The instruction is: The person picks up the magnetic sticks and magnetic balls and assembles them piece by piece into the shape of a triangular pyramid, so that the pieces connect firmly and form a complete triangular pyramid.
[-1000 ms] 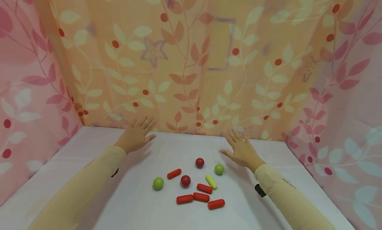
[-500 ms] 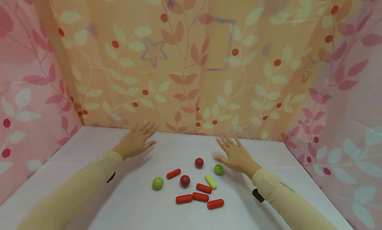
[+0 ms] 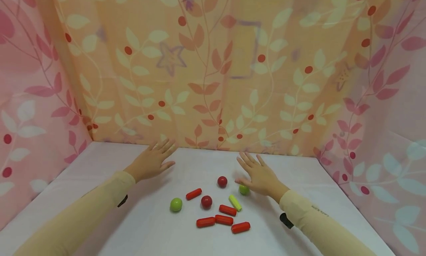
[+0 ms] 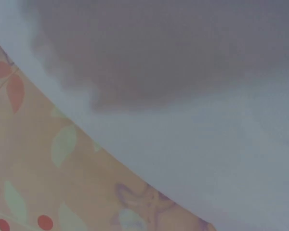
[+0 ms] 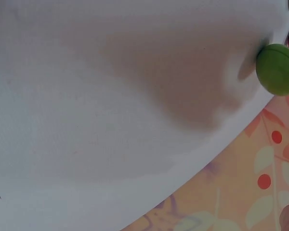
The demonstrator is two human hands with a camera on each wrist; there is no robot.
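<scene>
In the head view my left hand [image 3: 153, 160] hovers over the white tabletop at the back left, fingers spread, nothing in it. My right hand [image 3: 260, 174], also spread and holding nothing, is over the right side; its thumb side overlaps a green ball [image 3: 244, 190] in that view. The right wrist view has this green ball [image 5: 278, 70] at its right edge. Between the hands are two red balls, one at the back [image 3: 222, 181] and one nearer [image 3: 206, 201], and a second green ball [image 3: 176, 204]. A yellow-green stick [image 3: 235, 203] lies beside several short red sticks [image 3: 227, 210].
A leaf-patterned cloth [image 3: 206, 64] stands as a wall behind the white table [image 3: 149, 226]. Pink patterned cloth closes in the left side [image 3: 30, 101] and the right side [image 3: 392, 137]. The left wrist view has mostly a hand shadow on the tabletop.
My right hand has moved left and toward me, so that it now partly covers the green ball. The left hand has drawn back slightly. Balls and sticks lie as before.
</scene>
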